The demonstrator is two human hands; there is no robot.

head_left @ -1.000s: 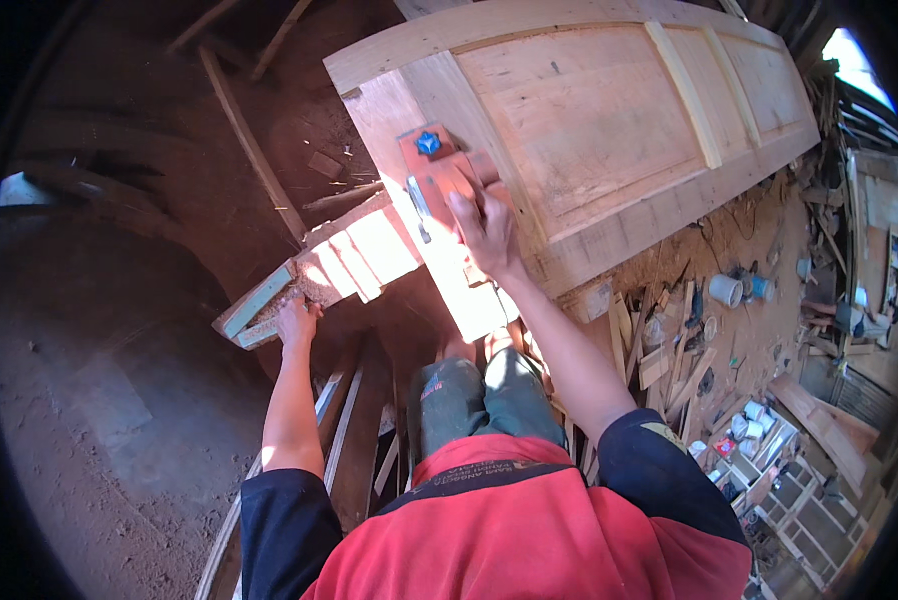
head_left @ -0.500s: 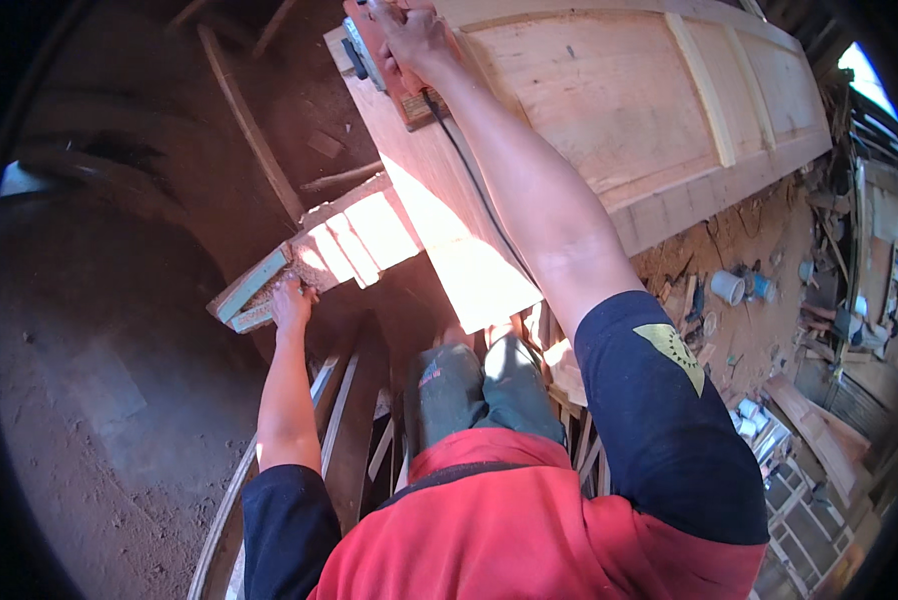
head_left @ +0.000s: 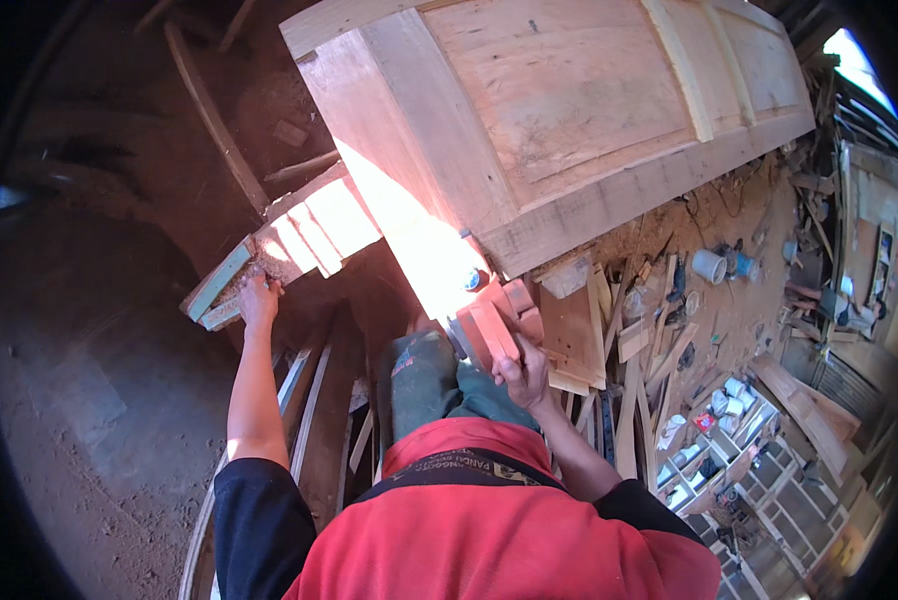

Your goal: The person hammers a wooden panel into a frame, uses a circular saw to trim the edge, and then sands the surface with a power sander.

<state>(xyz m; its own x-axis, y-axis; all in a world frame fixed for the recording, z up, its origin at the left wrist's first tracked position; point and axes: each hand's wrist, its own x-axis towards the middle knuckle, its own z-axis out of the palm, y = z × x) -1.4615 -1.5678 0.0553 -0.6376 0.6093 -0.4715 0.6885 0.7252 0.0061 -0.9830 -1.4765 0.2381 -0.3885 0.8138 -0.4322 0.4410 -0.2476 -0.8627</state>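
Note:
A large panelled wooden door [head_left: 569, 110] lies flat across the upper middle of the view. My right hand [head_left: 521, 375] grips a red electric planer [head_left: 494, 325] with a blue knob, pulled back off the door's near edge, close to my body. My left hand [head_left: 259, 300] is stretched out to the left and rests on the end of a low wooden stand [head_left: 289, 250] made of pale boards. My green trousers and red top fill the lower middle.
Sawdust and offcuts [head_left: 609, 340] lie under the door's near edge. A white cup [head_left: 709, 265] stands on the littered floor at the right. Wooden frames and slats [head_left: 769, 450] are stacked at the lower right. Bare earth floor [head_left: 99, 420] spreads to the left.
My right hand has drawn the planer back along the door, from far out at the top toward my body. My left hand has stayed on the stand.

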